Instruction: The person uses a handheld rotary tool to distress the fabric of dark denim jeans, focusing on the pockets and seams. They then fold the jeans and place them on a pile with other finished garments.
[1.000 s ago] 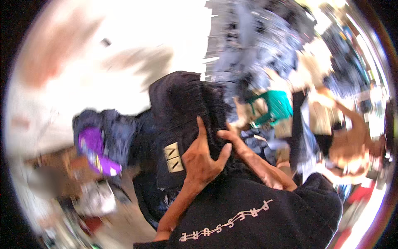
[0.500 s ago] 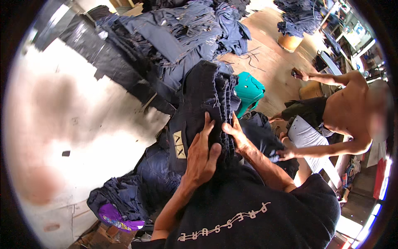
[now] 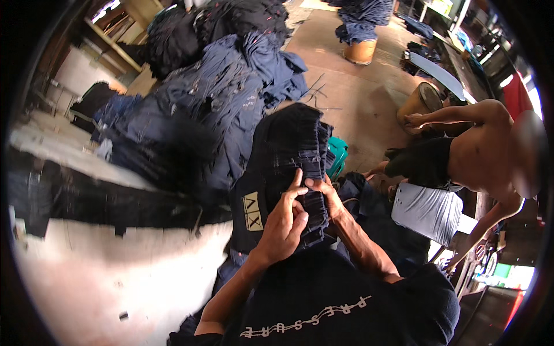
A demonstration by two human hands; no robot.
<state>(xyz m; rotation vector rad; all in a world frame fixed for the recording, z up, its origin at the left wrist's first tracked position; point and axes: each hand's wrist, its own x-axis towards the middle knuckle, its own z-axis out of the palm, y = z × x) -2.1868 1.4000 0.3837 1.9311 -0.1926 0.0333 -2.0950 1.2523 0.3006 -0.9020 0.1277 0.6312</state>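
A thick bundle of folded black denim garments (image 3: 283, 138) stands in front of my chest, its layered edges facing right. A cream patch (image 3: 252, 211) with dark marks shows on its left side. My left hand (image 3: 284, 224) rests against the bundle with its index finger stretched out and its thumb raised. Gripping the layered right edge is my right hand (image 3: 326, 197), thumb on the near face and other fingers partly hidden. The two hands nearly meet at the fingertips.
A big heap of dark garments (image 3: 202, 98) lies ahead. Beyond the bundle is a teal object (image 3: 336, 155). On the right a person (image 3: 476, 155) sits by a grey padded board (image 3: 427, 212). Yellowish drums (image 3: 360, 52) stand farther off. A pale surface (image 3: 115, 277) spreads at left.
The view has swung, so the heap and drums sit differently in it. My hands remain on the bundle. The other person's near hand has left the dark cloth; the far hand is by a drum.
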